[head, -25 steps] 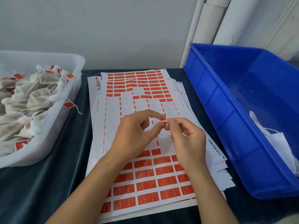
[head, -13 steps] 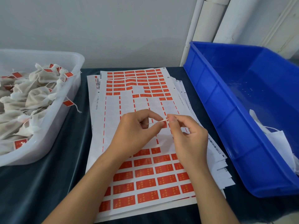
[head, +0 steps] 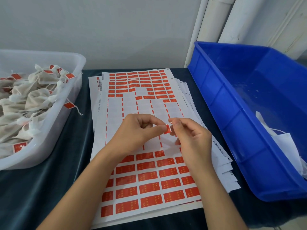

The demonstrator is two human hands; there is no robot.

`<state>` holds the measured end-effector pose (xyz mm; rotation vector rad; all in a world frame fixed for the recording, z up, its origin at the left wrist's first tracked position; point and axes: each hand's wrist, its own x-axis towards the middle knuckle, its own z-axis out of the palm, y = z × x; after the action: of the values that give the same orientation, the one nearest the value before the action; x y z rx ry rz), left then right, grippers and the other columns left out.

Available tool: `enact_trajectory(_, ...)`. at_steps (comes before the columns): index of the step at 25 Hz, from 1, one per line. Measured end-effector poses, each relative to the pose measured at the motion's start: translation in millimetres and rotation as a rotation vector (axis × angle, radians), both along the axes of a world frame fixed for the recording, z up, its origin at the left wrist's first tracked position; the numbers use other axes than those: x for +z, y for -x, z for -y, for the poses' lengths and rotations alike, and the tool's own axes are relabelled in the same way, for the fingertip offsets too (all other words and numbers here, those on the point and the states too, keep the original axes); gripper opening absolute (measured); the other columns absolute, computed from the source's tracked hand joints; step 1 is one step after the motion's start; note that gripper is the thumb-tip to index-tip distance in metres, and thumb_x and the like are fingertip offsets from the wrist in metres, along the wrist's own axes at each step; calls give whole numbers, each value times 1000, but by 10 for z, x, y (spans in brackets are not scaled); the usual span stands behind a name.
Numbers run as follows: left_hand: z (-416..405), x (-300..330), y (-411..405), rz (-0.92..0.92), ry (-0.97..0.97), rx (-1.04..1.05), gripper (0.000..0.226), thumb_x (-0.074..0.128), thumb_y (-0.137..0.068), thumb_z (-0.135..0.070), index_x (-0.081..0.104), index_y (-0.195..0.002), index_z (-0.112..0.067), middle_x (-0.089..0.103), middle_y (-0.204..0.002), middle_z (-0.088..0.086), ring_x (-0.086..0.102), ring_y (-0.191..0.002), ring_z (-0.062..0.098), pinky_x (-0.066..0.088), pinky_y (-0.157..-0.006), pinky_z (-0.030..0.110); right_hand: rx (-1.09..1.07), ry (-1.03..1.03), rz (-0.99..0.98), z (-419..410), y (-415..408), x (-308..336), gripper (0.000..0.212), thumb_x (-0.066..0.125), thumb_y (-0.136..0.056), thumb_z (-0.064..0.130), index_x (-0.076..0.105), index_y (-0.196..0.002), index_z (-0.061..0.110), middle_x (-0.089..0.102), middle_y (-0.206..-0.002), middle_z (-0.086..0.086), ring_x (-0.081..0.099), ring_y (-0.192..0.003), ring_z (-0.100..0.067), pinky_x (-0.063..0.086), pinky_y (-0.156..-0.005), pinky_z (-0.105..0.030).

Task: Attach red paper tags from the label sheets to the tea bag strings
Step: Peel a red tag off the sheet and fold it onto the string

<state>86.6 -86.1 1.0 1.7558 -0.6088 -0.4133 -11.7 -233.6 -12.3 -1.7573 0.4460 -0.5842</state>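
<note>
Plain pale grey wall behind, evenly lit, no hard shadows. White pipes run up at right-centre, w/ white moulded trim further right in corner. Table covered w/ dark blue-grey cloth, soft sheen, slight folds at front edge.

left hand, right hand (both pinching), red tag

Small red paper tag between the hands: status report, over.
Left hand and right hand both pinching the small red paper tag above the white label sheets. String too thin to make out. Nothing in the way.
</note>
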Motion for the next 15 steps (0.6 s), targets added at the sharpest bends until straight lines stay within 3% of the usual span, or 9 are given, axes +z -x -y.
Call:
enact_trajectory(8,5,-10,-3,-62,-4,11,6,78,-90,-35,83,-87,-35,57,-57,6,44,-52,20,44,-54,15,4,11,4,15,-4,-18,24,58,-92,57,75,-99,42,75,-90,24,70,-92,1,54,-64,-12)
enact_trajectory(15,17,-14,-9,-66,-9,26,6,78,-90,-36,83,-86,-35,58,-63,19,45,-54,24,45,-55,15,2,12,-4,17,-14,-25,22,59,-93,55,75,-98,42,74,-88,24,70,-91,2,53,-66,-16)
